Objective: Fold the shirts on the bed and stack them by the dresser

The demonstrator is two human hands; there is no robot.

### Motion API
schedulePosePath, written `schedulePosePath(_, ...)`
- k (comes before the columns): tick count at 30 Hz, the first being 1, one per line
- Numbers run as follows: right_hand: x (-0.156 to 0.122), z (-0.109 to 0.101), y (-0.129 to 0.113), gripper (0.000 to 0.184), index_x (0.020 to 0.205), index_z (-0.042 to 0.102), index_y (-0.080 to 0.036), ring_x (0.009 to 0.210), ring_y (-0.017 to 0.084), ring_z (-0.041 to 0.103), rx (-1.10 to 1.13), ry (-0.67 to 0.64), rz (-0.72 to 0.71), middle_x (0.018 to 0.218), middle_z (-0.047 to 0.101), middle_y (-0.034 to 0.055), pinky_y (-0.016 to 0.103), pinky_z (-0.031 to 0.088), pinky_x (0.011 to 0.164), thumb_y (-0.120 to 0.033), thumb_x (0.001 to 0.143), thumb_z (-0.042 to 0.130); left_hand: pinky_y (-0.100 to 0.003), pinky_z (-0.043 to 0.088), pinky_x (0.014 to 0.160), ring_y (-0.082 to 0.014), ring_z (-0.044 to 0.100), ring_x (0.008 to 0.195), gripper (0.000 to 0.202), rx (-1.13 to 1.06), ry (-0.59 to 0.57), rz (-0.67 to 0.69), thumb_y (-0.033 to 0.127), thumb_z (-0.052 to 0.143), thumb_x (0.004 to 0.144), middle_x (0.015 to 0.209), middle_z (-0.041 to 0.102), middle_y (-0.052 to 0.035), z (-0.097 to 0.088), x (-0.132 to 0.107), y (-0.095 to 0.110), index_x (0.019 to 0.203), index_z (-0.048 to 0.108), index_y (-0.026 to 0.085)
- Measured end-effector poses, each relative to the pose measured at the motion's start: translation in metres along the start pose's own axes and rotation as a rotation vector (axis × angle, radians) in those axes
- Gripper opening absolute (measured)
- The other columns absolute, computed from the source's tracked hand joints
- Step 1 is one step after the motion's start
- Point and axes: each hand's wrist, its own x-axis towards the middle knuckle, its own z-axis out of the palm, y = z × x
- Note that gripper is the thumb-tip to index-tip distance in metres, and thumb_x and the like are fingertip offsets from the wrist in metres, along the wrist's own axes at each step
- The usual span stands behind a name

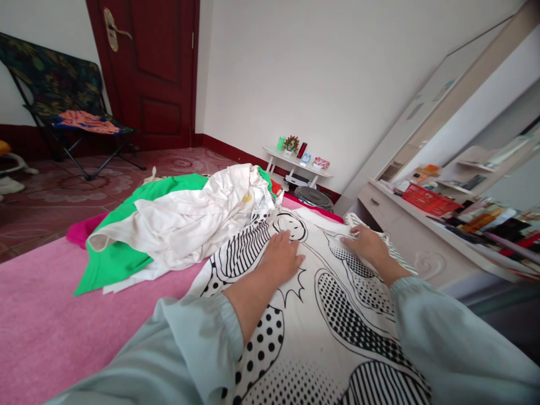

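Observation:
A white garment with black dots, stripes and cartoon outlines [304,320] lies spread out in front of me. My left hand [282,257] rests palm down on its middle, fingers stretched out and thumb apart, just below a printed smiling face. Near the garment's right edge is my right hand [370,247], touching the cloth with thumb and forefinger visibly apart. Its other fingers are partly hidden. Beside the garment, to the left, a crumpled white garment [181,219] lies over a green one [113,270].
Beneath the clothes is a pink cover [50,315]. At right stands a dresser [426,242] with a red basket [428,198] and bottles. A small white shelf [297,160] stands by the wall. A folding chair [54,84] and red door [156,67] are at back left.

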Motion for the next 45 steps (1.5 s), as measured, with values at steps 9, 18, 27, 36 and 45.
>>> schedulePosePath(9,-0.001,0.032,0.001,0.023,0.096,0.064,-0.018,0.093,0.028,0.059,-0.125,0.199,0.016,0.102,0.061,0.0154,0.038,0.043,0.073,-0.017,0.080,0.048,-0.043,0.024,0.110,-0.0277,0.035,0.132,0.042,0.026,0.026,0.013,0.043,0.044,0.090,0.142,0.040,-0.0133,0.004,0.001,-0.002,0.122,0.056,0.018)
schedulePosePath(18,-0.013,0.022,-0.030,0.026,0.092,0.068,-0.012,0.106,0.033,0.049,-0.239,0.247,-0.165,0.109,0.059,0.0192,0.048,0.035,0.088,-0.014,0.078,0.046,-0.043,0.025,0.110,-0.0283,0.036,0.130,0.041,0.015,0.037,0.028,0.041,0.044,0.090,0.139,0.043,-0.0137,0.004,0.001,-0.003,0.121,0.056,0.018)
schedulePosePath(27,-0.007,0.064,-0.063,0.059,0.143,0.032,-0.030,0.139,0.030,0.022,0.049,-0.189,-0.326,0.153,0.026,0.0068,0.058,0.016,0.107,-0.058,0.091,0.023,-0.044,0.025,0.109,-0.0293,0.036,0.130,0.042,0.045,0.040,0.034,0.041,0.045,0.090,0.138,0.044,-0.0145,0.006,0.002,-0.002,0.122,0.056,0.016)
schedulePosePath(36,-0.020,0.057,-0.100,0.053,0.132,0.046,-0.015,0.127,0.027,0.040,0.008,0.106,-0.387,0.138,0.047,0.0148,0.050,0.025,0.107,-0.045,0.093,0.026,-0.044,0.028,0.107,-0.0285,0.040,0.126,0.039,0.068,0.064,0.044,0.041,0.046,0.089,0.133,0.048,-0.0135,0.006,0.001,-0.002,0.117,0.058,0.017)
schedulePosePath(45,0.004,0.069,-0.135,0.061,0.147,0.021,-0.028,0.142,0.027,0.010,0.016,-0.262,-0.377,0.157,0.009,-0.0018,0.062,0.014,0.108,-0.055,0.093,0.015,-0.045,0.028,0.107,-0.0284,0.041,0.123,0.038,0.091,0.065,0.045,0.040,0.045,0.090,0.127,0.051,-0.0138,0.007,0.003,0.000,0.116,0.058,0.016)
